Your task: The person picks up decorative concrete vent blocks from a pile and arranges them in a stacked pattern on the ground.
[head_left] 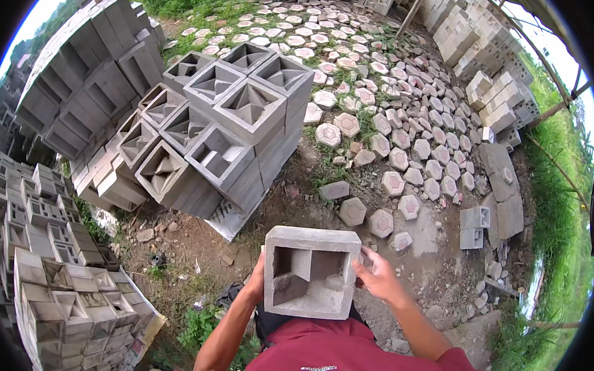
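Head view: grey concrete block (311,280) is in front of the torso, L hand (257,277) & R hand (377,278) grasping opp. sides, prob. b/c it's heavy & needs balanced support. R thumb shows at the edge; L fingers mostly hidden, so exact L grip's unclear. Can't tell if block's underside touches the body. Nearby block stack (219,124) sits on pale sheet (229,227), prob. vs. dirt; far side hidden. Hex pavers (391,182) lie spread out, maybe for drying. L-side piles (37,202) cut off by lens rim.
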### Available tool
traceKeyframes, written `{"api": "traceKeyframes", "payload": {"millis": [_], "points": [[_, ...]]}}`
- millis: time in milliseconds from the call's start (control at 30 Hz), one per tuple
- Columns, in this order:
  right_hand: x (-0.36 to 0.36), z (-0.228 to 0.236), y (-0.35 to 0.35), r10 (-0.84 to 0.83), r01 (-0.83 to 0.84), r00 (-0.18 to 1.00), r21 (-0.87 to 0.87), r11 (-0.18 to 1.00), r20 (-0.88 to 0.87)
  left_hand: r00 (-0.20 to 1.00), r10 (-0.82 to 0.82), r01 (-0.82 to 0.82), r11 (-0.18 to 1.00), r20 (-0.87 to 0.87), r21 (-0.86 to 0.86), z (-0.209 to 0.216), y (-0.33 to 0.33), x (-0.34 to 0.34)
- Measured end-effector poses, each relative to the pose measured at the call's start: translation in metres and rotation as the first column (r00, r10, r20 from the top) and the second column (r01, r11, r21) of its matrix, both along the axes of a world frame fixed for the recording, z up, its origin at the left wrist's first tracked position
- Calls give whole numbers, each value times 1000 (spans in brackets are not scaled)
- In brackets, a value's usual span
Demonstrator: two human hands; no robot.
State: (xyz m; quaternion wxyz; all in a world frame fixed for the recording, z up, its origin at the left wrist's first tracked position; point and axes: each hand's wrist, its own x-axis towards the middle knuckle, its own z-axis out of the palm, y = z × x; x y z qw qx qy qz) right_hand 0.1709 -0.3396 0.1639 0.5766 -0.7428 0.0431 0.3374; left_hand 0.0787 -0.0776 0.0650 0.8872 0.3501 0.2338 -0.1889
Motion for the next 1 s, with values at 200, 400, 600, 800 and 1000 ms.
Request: {"api": "traceKeyframes", "payload": {"millis": [200,400,600,800,1000], "points": [[-30,-95,-87,-615,686,713,151,712,-337,973,-118,128,991,-200,33,-25,-111,45],[-59,-184,-236,-685,796,582,479,369,-439,945,-323,326,937,-50,127,-77,-250,88],[-94,-83,-328,-870,887,378,393,242,-317,822,-568,563,820,32,107,-40,-379,126],[-139,-78,-400,-924,911,28,391,-133,-381,577,-817,794,560,-3,236,50,-507,139],[-151,-88,-492,-935,881,-65,420,-217,-349,450,-892,880,451,41,152,53,-621,151]]}}
